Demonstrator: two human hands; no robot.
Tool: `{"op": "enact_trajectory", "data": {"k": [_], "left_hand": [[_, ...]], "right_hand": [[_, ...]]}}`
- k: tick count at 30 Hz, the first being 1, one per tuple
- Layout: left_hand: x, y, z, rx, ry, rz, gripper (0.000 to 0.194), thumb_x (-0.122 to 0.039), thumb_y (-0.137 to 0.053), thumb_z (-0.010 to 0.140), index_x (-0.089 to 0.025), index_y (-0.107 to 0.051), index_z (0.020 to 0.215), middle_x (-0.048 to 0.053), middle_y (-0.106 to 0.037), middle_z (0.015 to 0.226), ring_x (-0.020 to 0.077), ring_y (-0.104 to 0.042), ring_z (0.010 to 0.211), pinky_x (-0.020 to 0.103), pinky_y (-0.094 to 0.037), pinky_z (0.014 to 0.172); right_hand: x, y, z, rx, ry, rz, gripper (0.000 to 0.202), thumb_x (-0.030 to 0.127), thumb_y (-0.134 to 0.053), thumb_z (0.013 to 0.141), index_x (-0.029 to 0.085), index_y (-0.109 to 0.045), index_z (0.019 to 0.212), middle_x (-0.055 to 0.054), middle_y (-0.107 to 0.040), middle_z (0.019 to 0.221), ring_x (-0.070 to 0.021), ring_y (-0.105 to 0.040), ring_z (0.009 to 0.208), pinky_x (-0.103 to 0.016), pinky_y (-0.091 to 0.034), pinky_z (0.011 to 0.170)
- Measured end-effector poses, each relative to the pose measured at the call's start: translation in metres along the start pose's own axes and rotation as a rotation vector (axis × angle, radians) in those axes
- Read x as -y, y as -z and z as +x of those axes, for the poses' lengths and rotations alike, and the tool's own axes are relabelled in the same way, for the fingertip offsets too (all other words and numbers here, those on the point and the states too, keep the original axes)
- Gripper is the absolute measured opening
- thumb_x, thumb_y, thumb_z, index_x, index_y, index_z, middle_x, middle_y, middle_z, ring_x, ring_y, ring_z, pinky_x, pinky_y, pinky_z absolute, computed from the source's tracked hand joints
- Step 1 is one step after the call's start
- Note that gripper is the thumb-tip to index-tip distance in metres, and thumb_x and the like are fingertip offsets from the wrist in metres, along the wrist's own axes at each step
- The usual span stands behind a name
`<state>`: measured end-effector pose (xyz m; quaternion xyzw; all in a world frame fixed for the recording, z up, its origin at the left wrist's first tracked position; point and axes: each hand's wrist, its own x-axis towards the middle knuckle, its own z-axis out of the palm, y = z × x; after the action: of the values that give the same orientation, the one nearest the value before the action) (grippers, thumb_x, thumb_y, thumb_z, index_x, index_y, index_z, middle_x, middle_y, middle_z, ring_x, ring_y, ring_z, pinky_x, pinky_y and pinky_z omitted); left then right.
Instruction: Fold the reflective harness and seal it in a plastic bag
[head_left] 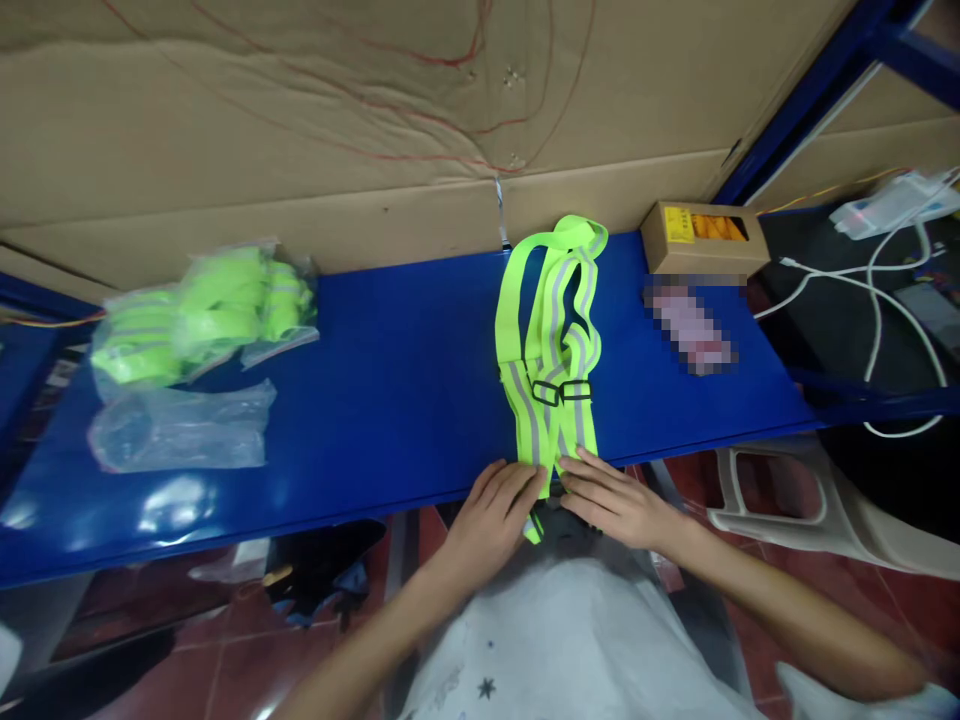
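Observation:
Neon yellow reflective straps (531,415) with grey stripes and two black buckles lie on the blue table, looped at the far end and running to its front edge. My left hand (495,515) rests on the near end of the left strap, its fingers together and bent over the material. Beside it, my right hand (619,503) lies on the right strap's near end, palm down with fingers stretched and slightly apart. A short strap end pokes out below my left hand. The undersides of both hands are hidden.
Bagged neon straps (221,305) and a clear plastic bag (187,428) lie on the left of the blue table (390,370). A cardboard box (705,240) and a blurred pink item (691,328) are at right. White cables (874,270) and a plastic chair (840,510) stand further right.

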<state>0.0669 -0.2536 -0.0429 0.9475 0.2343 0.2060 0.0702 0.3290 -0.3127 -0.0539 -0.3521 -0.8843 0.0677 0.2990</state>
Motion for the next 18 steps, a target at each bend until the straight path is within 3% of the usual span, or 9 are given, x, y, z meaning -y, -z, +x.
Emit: {"op": "enact_trajectory", "data": {"k": [3, 6, 9, 12, 18], "left_hand": [[0.004, 0.002, 0.007, -0.114, -0.022, -0.139, 0.031, -0.008, -0.048, 0.097, -0.015, -0.061, 0.125, 0.012, -0.076, 0.121, 0.0253, -0.071, 0.115, 0.044, -0.058, 0.103], [0.004, 0.002, 0.017, -0.196, 0.063, -0.257, 0.014, -0.023, -0.054, 0.104, -0.019, -0.061, 0.115, 0.009, -0.078, 0.105, 0.0229, -0.073, 0.097, 0.04, -0.06, 0.088], [0.003, 0.0, 0.027, -0.232, 0.216, -0.29, 0.024, -0.037, -0.058, 0.104, -0.019, -0.06, 0.12, 0.007, -0.076, 0.095, 0.0216, -0.072, 0.085, 0.036, -0.059, 0.075], [0.002, -0.003, 0.032, -0.235, 0.29, -0.306, 0.032, -0.043, -0.057, 0.104, -0.019, -0.059, 0.125, 0.008, -0.075, 0.1, 0.0223, -0.071, 0.089, 0.035, -0.059, 0.076], [0.003, -0.007, 0.034, -0.197, 0.335, -0.244, 0.033, -0.039, -0.061, 0.102, -0.019, -0.058, 0.128, 0.011, -0.071, 0.116, 0.0247, -0.07, 0.105, 0.039, -0.058, 0.09]], "right_hand": [[0.001, 0.002, 0.005, -0.074, -0.087, 0.104, 0.03, 0.014, -0.047, 0.105, 0.015, -0.06, 0.133, -0.013, -0.076, 0.12, -0.0238, -0.065, 0.134, -0.052, -0.049, 0.121], [0.004, -0.002, 0.008, -0.155, -0.248, 0.155, 0.033, 0.02, -0.053, 0.104, 0.019, -0.054, 0.137, -0.013, -0.075, 0.124, -0.0255, -0.066, 0.132, -0.049, -0.058, 0.112], [0.006, -0.007, 0.014, -0.226, -0.359, 0.131, 0.03, 0.022, -0.055, 0.104, 0.022, -0.052, 0.134, -0.012, -0.074, 0.117, -0.0284, -0.069, 0.122, -0.05, -0.063, 0.099], [0.009, -0.007, 0.021, -0.211, -0.448, 0.026, 0.028, 0.022, -0.046, 0.107, 0.02, -0.053, 0.134, -0.013, -0.07, 0.11, -0.0269, -0.07, 0.102, -0.046, -0.063, 0.085], [0.011, -0.006, 0.033, -0.18, -0.55, -0.237, 0.034, 0.021, -0.053, 0.105, 0.016, -0.059, 0.138, -0.016, -0.061, 0.117, -0.0297, -0.06, 0.11, -0.047, -0.055, 0.092]]}}
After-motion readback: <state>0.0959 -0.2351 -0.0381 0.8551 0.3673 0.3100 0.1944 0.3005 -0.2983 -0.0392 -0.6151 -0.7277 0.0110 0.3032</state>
